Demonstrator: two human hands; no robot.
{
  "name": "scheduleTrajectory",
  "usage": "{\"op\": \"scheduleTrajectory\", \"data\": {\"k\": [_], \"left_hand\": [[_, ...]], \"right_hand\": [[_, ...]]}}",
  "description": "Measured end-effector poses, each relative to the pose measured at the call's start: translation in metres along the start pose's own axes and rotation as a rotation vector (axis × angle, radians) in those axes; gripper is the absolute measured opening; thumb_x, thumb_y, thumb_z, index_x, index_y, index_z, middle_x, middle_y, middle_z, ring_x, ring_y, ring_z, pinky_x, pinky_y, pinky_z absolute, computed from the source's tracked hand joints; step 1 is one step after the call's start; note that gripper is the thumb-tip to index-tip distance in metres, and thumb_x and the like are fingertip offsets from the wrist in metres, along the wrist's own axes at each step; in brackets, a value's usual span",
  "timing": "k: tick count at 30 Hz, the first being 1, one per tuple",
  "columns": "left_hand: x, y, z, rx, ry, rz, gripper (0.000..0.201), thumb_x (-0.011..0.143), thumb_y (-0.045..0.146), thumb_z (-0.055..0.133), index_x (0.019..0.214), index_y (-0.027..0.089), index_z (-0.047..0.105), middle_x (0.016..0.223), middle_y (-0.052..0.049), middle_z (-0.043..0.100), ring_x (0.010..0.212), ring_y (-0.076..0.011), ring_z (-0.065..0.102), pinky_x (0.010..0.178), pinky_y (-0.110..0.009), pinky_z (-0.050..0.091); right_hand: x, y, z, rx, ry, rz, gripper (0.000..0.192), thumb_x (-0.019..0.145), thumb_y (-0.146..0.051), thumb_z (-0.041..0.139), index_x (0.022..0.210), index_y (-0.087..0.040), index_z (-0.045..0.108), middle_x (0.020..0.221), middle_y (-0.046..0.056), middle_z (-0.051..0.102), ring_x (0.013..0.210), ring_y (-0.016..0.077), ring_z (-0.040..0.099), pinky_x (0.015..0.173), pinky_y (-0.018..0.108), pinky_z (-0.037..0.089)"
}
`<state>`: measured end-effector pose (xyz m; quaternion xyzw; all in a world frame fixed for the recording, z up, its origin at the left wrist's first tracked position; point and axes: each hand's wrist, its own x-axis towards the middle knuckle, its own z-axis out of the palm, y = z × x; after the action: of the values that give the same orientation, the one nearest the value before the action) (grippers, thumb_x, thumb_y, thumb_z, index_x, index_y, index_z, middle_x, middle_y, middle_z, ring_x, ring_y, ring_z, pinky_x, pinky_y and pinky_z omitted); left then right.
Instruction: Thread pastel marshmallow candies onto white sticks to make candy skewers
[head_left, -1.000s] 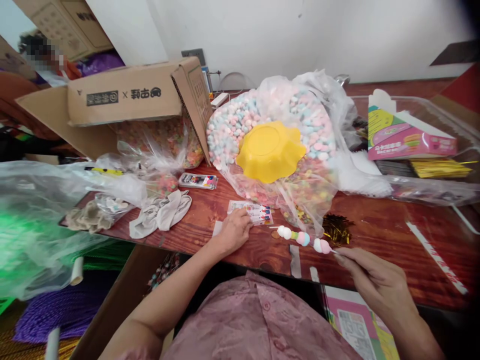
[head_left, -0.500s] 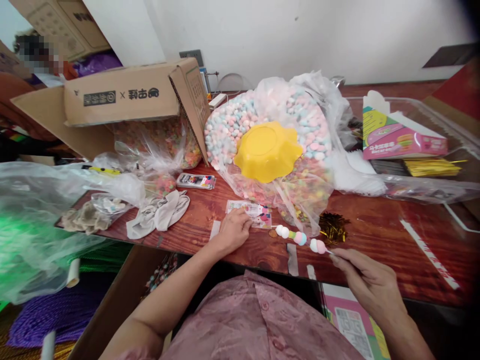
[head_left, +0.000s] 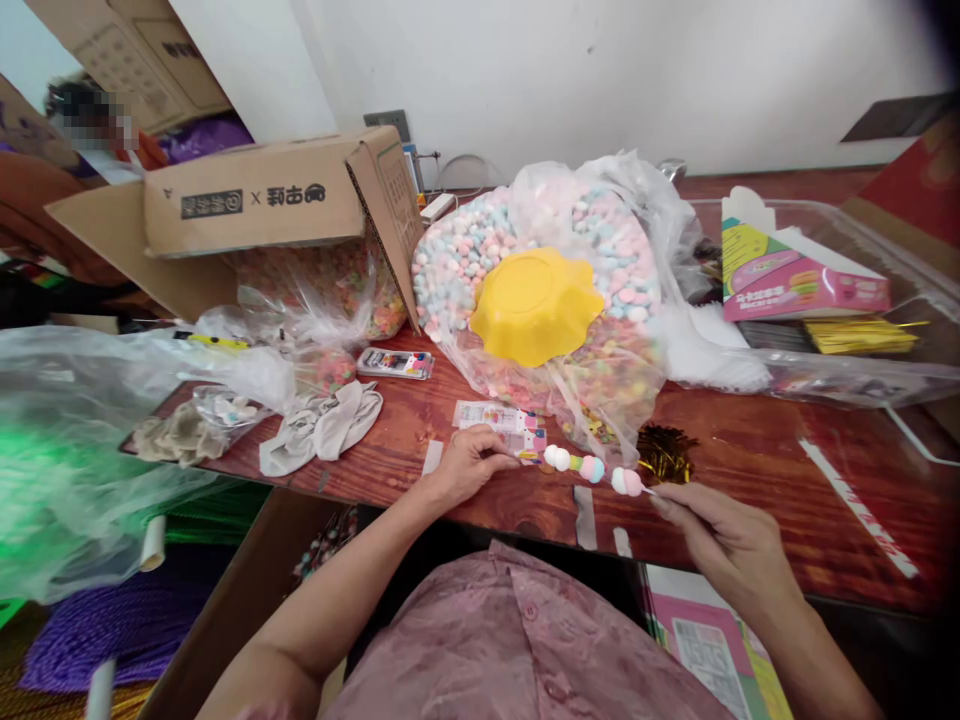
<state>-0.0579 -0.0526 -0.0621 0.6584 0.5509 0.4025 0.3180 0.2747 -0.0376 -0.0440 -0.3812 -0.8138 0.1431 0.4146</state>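
1. Plastic bags [head_left: 90, 420] billowed over the far left edge of the wooden table [head_left: 750, 450], with crumpled cloths [head_left: 319, 425] just beside them; that side left little bare wood.

2. Behind these, a cardboard box [head_left: 255, 200] lay tipped on its side, with bags of coloured sweets under its flap.

3. The left hand [head_left: 469, 462] rested near the table's front edge, fingers curled and pinched on the corner of a small printed packet [head_left: 502, 428] that lay flat on the wood.

4. The marshmallow skewer [head_left: 592, 470] hung just above the table between the two hands, its tip close to the left fingers. It carried white, green, blue-and-pink and pink pieces, with gaps between some. Threading looked largely done; whether more pieces were meant for it could not be told. It was not yet wrapped or set down.

5. The right hand [head_left: 724, 545] gripped the thin stick end between thumb and fingertips, closed narrow, out past the front edge.

6. Behind the skewer, a yellow bowl [head_left: 536, 305] sat upside down on a big bag of marshmallows [head_left: 600, 240], and a tuft of gold ties [head_left: 667, 450] lay near the skewer.

7. Bare wood opened to the right of the hands, the widest room for moving; a clear tray [head_left: 900, 380] with a pink carton [head_left: 802, 280] bounded it at the back.
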Motion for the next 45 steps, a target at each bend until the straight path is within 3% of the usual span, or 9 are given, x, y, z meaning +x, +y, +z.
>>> {"op": "scheduleTrajectory", "data": {"k": [6, 11, 17, 22, 26, 34, 39, 45], "left_hand": [[-0.002, -0.003, 0.003, 0.11, -0.067, 0.155, 0.013, 0.088, 0.026, 0.072, 0.079, 0.019, 0.078, 0.074, -0.002, 0.068, 0.075, -0.0141, 0.061, 0.074, -0.027, 0.048], [-0.004, -0.002, 0.006, 0.203, -0.145, 0.297, 0.014, 0.091, 0.029, 0.069, 0.086, 0.021, 0.079, 0.08, -0.004, 0.07, 0.081, -0.0154, 0.062, 0.077, -0.028, 0.049], [-0.006, -0.004, 0.008, 0.327, -0.148, 0.32, 0.018, 0.094, 0.029, 0.065, 0.084, 0.021, 0.078, 0.081, -0.004, 0.07, 0.082, -0.0159, 0.062, 0.079, -0.029, 0.049], [-0.01, -0.005, 0.009, 0.422, -0.156, 0.357, 0.023, 0.096, 0.029, 0.061, 0.084, 0.018, 0.077, 0.081, -0.007, 0.069, 0.082, -0.0175, 0.061, 0.077, -0.03, 0.049], [-0.014, -0.001, 0.012, 0.414, -0.225, 0.378, 0.022, 0.098, 0.031, 0.058, 0.096, 0.02, 0.078, 0.088, -0.008, 0.071, 0.085, -0.0181, 0.061, 0.081, -0.032, 0.049], [-0.022, 0.004, 0.02, 0.49, -0.212, 0.351, 0.021, 0.093, 0.036, 0.065, 0.096, 0.019, 0.076, 0.093, -0.008, 0.07, 0.088, -0.0201, 0.059, 0.08, -0.034, 0.047], [-0.028, 0.006, 0.025, 0.504, -0.171, 0.351, 0.013, 0.092, 0.027, 0.066, 0.095, 0.017, 0.075, 0.093, -0.007, 0.069, 0.088, -0.0201, 0.058, 0.08, -0.033, 0.045], [-0.026, 0.008, 0.024, 0.408, -0.218, 0.331, 0.012, 0.092, 0.024, 0.066, 0.089, 0.015, 0.073, 0.092, -0.007, 0.067, 0.087, -0.019, 0.06, 0.079, -0.03, 0.048]], "right_hand": [[0.005, 0.001, -0.008, -0.155, -0.127, -0.153, 0.017, 0.095, -0.022, 0.058, 0.097, -0.022, 0.075, 0.086, 0.004, 0.077, 0.073, 0.018, 0.073, 0.066, 0.027, 0.058], [0.009, -0.013, -0.012, -0.337, -0.191, -0.314, 0.026, 0.095, -0.013, 0.05, 0.098, -0.02, 0.075, 0.085, 0.006, 0.075, 0.07, 0.0177, 0.07, 0.063, 0.029, 0.053], [0.007, -0.022, -0.009, -0.309, -0.143, -0.297, 0.022, 0.094, -0.012, 0.053, 0.097, -0.019, 0.074, 0.086, 0.005, 0.075, 0.072, 0.0163, 0.07, 0.069, 0.028, 0.054], [0.006, -0.023, -0.012, -0.352, -0.249, -0.36, 0.027, 0.093, -0.008, 0.047, 0.093, -0.019, 0.071, 0.084, 0.006, 0.074, 0.067, 0.0174, 0.067, 0.061, 0.03, 0.049], [0.009, -0.031, -0.012, -0.373, -0.283, -0.366, 0.029, 0.094, -0.008, 0.044, 0.087, -0.018, 0.07, 0.078, 0.006, 0.072, 0.063, 0.0174, 0.065, 0.058, 0.029, 0.046], [-0.007, -0.034, 0.002, -0.276, -0.208, -0.209, 0.025, 0.1, -0.016, 0.047, 0.091, -0.018, 0.071, 0.082, 0.006, 0.074, 0.062, 0.0158, 0.068, 0.057, 0.026, 0.049], [-0.026, -0.038, 0.012, -0.17, -0.224, -0.12, 0.03, 0.101, -0.02, 0.046, 0.088, -0.02, 0.072, 0.072, 0.004, 0.071, 0.056, 0.0144, 0.065, 0.054, 0.024, 0.048], [-0.032, -0.04, 0.028, 0.068, -0.243, 0.12, 0.026, 0.099, -0.022, 0.05, 0.085, -0.02, 0.072, 0.069, 0.002, 0.07, 0.055, 0.0132, 0.064, 0.054, 0.022, 0.051]]}}
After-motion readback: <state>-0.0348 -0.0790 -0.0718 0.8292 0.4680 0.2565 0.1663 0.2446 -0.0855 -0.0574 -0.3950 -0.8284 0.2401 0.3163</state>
